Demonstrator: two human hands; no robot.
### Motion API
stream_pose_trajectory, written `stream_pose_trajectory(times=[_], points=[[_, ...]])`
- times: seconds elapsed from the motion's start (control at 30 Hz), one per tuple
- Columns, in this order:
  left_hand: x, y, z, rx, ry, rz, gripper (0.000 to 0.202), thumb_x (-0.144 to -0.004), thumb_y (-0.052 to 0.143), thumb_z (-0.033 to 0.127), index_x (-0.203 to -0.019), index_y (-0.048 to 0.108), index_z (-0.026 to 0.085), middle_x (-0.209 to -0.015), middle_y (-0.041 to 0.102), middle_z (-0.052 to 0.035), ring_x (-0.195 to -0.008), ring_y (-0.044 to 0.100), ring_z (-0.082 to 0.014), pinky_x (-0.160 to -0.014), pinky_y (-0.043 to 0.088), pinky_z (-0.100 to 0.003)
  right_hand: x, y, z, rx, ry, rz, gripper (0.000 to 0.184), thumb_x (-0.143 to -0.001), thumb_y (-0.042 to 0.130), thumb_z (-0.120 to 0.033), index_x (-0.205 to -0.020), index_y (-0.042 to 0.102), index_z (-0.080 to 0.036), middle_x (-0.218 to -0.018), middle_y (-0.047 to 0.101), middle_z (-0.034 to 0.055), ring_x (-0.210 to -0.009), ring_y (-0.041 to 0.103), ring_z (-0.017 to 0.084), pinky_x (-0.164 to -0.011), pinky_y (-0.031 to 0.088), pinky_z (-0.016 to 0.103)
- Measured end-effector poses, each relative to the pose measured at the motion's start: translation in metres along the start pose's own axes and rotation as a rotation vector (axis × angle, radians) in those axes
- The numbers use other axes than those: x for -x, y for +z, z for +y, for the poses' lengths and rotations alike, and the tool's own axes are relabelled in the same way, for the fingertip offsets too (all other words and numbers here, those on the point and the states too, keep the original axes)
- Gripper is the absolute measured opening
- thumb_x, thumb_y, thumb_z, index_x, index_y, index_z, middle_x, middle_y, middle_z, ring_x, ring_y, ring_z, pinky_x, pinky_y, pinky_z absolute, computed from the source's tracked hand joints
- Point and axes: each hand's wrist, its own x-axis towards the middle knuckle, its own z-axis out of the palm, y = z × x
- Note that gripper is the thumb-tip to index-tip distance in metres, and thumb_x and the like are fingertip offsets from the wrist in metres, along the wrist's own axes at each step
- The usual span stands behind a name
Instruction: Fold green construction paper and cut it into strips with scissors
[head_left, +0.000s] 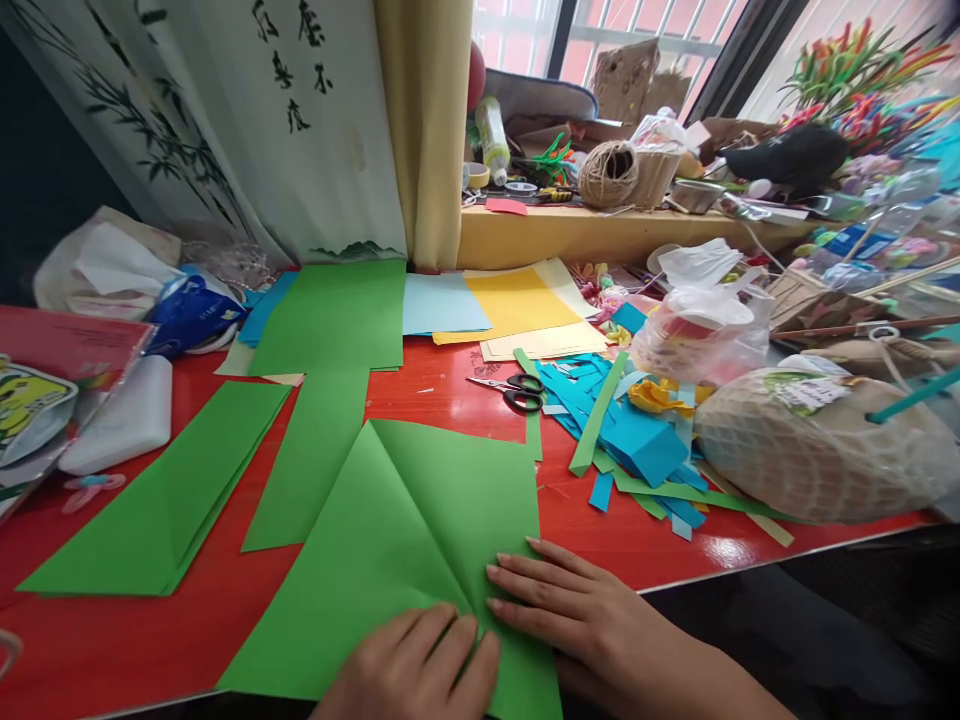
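Observation:
A large green paper sheet (409, 540) with diagonal creases lies on the red table (442, 385) near its front edge. My left hand (416, 665) rests flat on the sheet's lower part, fingers together and stretched forward. My right hand (581, 610) lies flat on the sheet's lower right corner, fingers extended to the left, fingertips close to the left hand's. Neither hand holds anything.
More green sheets lie to the left (161, 500) and behind (334, 315). Scissors (514, 390), blue and green paper scraps (637, 440), yellow and pale blue sheets (517, 300), plastic bags (705, 320) and a netted bundle (810, 450) crowd the right. A cluttered window ledge (600, 235) runs behind.

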Motion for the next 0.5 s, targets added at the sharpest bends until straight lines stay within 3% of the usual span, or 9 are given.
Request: stream_pose_trajectory(times=[0.1,0.17,0.23,0.3,0.4,0.5], points=[[0.018,-0.012,-0.023,0.079,0.048,-0.244,0.033,-0.079,0.042,0.011,-0.104,0.06,0.023,-0.1,0.071,0.0035,-0.089,0.066,-0.0128,-0.073,0.051,-0.019,0.002,0.001,0.005,0.0,-0.008,0.032,0.055,-0.082,0.036,-0.004,-0.135,0.039,-0.019,-0.142,0.034,0.0026,-0.134,0.022,0.012,-0.113,0.012,0.038],[0.038,-0.02,-0.042,0.129,0.005,-0.283,0.043,-0.072,0.045,0.012,-0.111,0.058,0.025,-0.111,0.067,0.0028,-0.099,0.063,-0.0156,-0.082,0.051,-0.022,0.006,-0.004,0.007,-0.046,-0.005,0.059,0.056,-0.079,0.036,-0.001,-0.132,0.044,-0.019,-0.14,0.039,0.0036,-0.133,0.025,0.012,-0.112,0.015,0.04],[0.056,-0.027,-0.059,0.188,-0.126,-0.377,0.053,-0.069,0.046,0.013,-0.118,0.054,0.031,-0.123,0.059,0.0043,-0.111,0.056,-0.0174,-0.092,0.047,-0.028,0.009,-0.009,0.007,-0.102,0.021,0.107,0.054,-0.078,0.036,0.0,-0.127,0.048,-0.018,-0.137,0.043,0.0049,-0.132,0.028,0.013,-0.111,0.021,0.04],[0.067,-0.033,-0.073,0.279,-0.208,-0.452,0.051,-0.073,0.047,0.015,-0.118,0.054,0.038,-0.125,0.057,0.0062,-0.115,0.053,-0.0163,-0.095,0.045,-0.029,0.013,-0.012,0.007,-0.148,0.067,0.169,0.047,-0.082,0.037,-0.003,-0.123,0.052,-0.019,-0.135,0.046,0.0055,-0.131,0.032,0.013,-0.109,0.026,0.039],[0.069,-0.035,-0.082,0.428,-0.289,-0.484,0.034,-0.081,0.047,0.02,-0.105,0.062,0.04,-0.118,0.062,0.0066,-0.11,0.057,-0.0149,-0.091,0.047,-0.027,0.015,-0.01,0.006,-0.21,0.13,0.278,0.035,-0.089,0.038,-0.013,-0.119,0.054,-0.023,-0.13,0.052,0.0042,-0.126,0.04,0.014,-0.107,0.032,0.038],[0.062,-0.029,-0.08,0.494,-0.506,-0.385,0.024,-0.084,0.047,0.03,-0.096,0.067,0.036,-0.105,0.069,0.0042,-0.098,0.064,-0.0167,-0.084,0.051,-0.027,0.013,-0.002,0.006,-0.28,0.233,0.412,0.03,-0.091,0.039,-0.021,-0.117,0.054,-0.025,-0.121,0.059,0.004,-0.121,0.046,0.018,-0.102,0.037,0.037]])
